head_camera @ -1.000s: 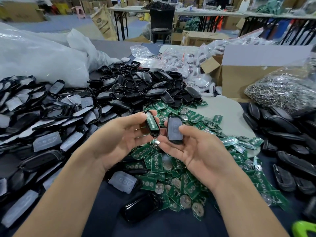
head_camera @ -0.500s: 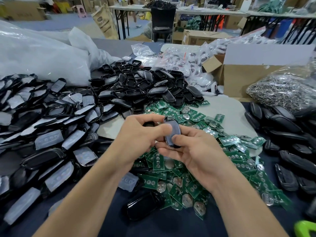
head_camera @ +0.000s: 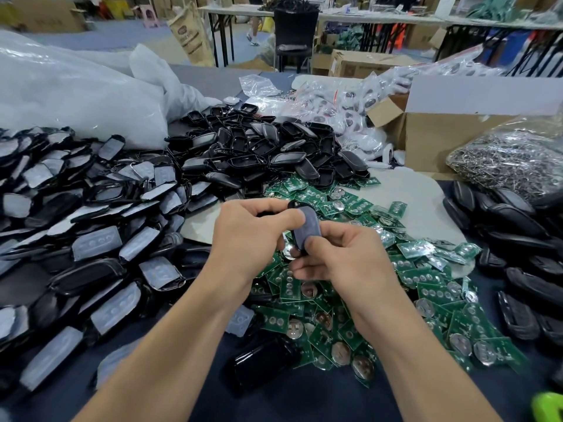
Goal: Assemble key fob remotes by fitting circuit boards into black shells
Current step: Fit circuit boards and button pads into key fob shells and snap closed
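Your two hands meet above the middle of the dark blue table [head_camera: 304, 402], both closed around one black key fob shell [head_camera: 308, 230]. Your left hand [head_camera: 249, 236] grips its upper end, thumb laid across the face and fingers curled round the back. Your right hand [head_camera: 344, 260] pinches the lower end, thumb on top and fingers folded beneath. The shell stands tilted between the two thumbs, its grey face toward you; whether a board sits inside cannot be told.

Directly beneath lies a spread of green circuit boards [head_camera: 426, 287], many carrying round silver coin cells. A heap of empty black shells [head_camera: 262, 153] rises just beyond it, and shell halves with pale grey button pads [head_camera: 91, 214] cover the left side. One glossy black shell [head_camera: 262, 365] lies alone near your forearms. At right, dark closed fobs [head_camera: 518, 226] lie below a clear bag of small metal parts [head_camera: 511, 159], beside an open cardboard box [head_camera: 432, 141].
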The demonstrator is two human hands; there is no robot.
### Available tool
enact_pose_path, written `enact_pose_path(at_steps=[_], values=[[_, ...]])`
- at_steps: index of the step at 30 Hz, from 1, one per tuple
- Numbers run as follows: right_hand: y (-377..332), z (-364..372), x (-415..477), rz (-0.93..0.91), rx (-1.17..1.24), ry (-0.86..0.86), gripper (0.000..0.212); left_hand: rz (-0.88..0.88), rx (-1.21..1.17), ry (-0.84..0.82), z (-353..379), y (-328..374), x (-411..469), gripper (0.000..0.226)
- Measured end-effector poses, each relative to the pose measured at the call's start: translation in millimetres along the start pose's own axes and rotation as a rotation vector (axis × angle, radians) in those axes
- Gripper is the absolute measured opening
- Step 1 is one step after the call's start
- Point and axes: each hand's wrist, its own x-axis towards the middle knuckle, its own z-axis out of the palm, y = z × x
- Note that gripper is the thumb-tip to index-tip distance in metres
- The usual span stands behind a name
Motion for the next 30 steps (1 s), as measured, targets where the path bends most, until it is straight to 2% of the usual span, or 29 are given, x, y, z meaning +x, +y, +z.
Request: enact_pose_path(at_steps=[5, 11, 17, 20, 23, 27, 30], values=[[-0.2, 0.5, -1.2, -0.035, 0.019, -0.005, 0.022, 0.018, -0.011, 0.003, 2.9, -0.7, 0.5, 0.012], [0.0, 0.4, -0.4, -0.037, 0.032, 0.04, 0.028, 0.066, 0.031, -0.059, 1.9, -1.4, -1.2, 0.012], [2.9, -1.4, 1.5, -0.046, 0.025, 0.002, 0.026, 0.062, 0.019, -0.012, 2.6, -1.4, -1.2, 0.008], [1.9, -0.3, 0.8, -0.053, 0.031, -0.01, 0.024, 0.074, 0.018, -0.011, 2.6, -1.4, -0.6, 0.011], [1.9, 0.9, 1.4, -0.033, 0.07, 0.001, 0.03, 0.094, 0.022, -0.002, 3.0, -1.4, 0.0, 0.021], [2.0, 0.4, 1.2, -0.049, 0.05, 0.033, 0.032, 0.092, 0.021, 0.013, 3.3, -5.3, 1.4, 0.008], [2.4, -0.5, 1.4, -0.073, 0.012, 0.044, 0.029, 0.089, 0.035, 0.013, 3.4, -8.0, 2.3, 0.007]])
